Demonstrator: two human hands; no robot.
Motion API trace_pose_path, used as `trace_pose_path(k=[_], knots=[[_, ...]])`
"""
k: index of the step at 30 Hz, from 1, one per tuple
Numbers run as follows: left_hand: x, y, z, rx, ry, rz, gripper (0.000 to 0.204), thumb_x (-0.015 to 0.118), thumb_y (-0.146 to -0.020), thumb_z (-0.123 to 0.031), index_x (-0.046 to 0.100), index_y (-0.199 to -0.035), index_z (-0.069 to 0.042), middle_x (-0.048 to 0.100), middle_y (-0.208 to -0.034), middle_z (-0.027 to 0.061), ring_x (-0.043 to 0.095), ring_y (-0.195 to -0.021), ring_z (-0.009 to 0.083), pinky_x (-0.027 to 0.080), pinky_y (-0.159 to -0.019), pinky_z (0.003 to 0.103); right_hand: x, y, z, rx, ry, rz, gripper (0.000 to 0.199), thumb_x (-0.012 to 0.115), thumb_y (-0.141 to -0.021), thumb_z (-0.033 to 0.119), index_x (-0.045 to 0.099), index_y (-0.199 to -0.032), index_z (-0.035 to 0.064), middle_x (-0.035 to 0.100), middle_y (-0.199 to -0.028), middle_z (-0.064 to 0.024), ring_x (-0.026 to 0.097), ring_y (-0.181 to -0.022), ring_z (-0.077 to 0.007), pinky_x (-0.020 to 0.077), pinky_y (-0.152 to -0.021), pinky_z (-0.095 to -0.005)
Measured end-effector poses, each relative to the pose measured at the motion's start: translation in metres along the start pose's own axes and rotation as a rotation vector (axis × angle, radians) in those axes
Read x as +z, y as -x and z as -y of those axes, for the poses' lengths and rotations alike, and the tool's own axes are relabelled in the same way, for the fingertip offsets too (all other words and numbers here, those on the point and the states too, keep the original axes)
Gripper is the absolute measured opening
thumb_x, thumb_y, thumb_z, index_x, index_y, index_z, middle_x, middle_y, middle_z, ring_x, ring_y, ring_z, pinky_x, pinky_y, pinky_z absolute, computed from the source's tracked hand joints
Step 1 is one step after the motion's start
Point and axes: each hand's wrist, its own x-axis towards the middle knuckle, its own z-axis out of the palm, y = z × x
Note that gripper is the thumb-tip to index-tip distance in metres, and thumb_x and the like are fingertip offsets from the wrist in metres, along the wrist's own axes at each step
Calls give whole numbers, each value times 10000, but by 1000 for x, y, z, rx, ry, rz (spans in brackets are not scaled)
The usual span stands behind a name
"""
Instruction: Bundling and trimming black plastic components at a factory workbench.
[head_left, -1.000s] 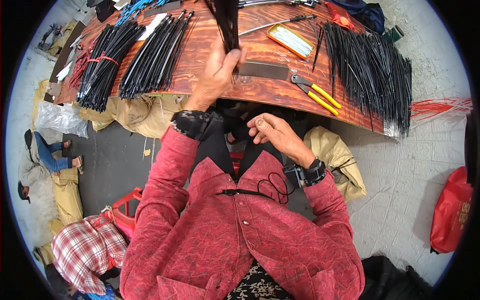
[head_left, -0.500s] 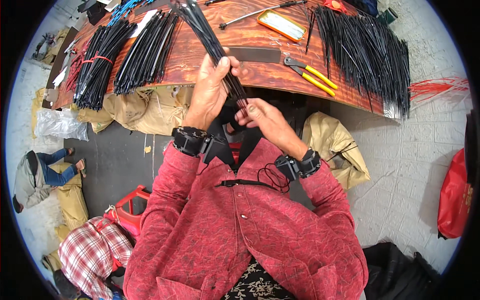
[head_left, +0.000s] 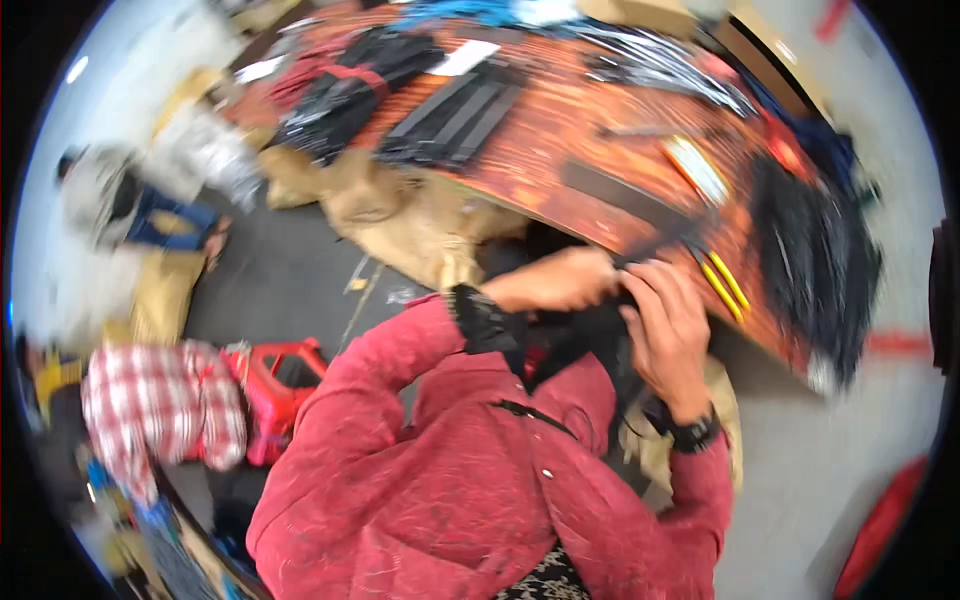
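Head view: near the table's [head_left: 556, 125] front edge, the closed left hand [head_left: 572, 280] seems to grip blurred black strands [head_left: 655, 243]; the right hand [head_left: 672, 318] is half-curled, its hold unclear. Probably handling them; next needs steady grip.

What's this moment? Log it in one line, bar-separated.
left hand: gripping black bundle | right hand: beside left, contact unclear | pliers: on table | view: blurred

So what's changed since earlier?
The left hand has swung the bundle of thin black strips down and rightward, toward the yellow-handled metal pliers. The right hand, empty at first, is beside it; its grip is blurred. The view has turned. The pliers and the red-tied black bundle stay on the reddish wooden table.
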Motion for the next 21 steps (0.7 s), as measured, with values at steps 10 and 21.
trace_pose_path(k=[10, 21], knots=[[-12, 15, 30, 364, -996, -6, 340, 574, -937, -345, 598, -953, -6, 634, -727, 122, 643, -665, 309, 477, -551, 418, 32, 23, -36, 153, 21, 600, 173, 623, -901, 212, 605, -933, 43, 618, -755, -128, 618, -679, -318, 452, -608, -444], [-50, 16, 49, 110, -418, 226, 381, 520, -968, -379, 587, -827, -31, 645, -755, 168, 646, -771, 361, 487, -621, 467, 19, -10, -31, -112, 57, 502, 220, 565, -942, 209, 590, -829, 22, 580, -652, -151, 607, -592, -316, 449, -544, -402]])
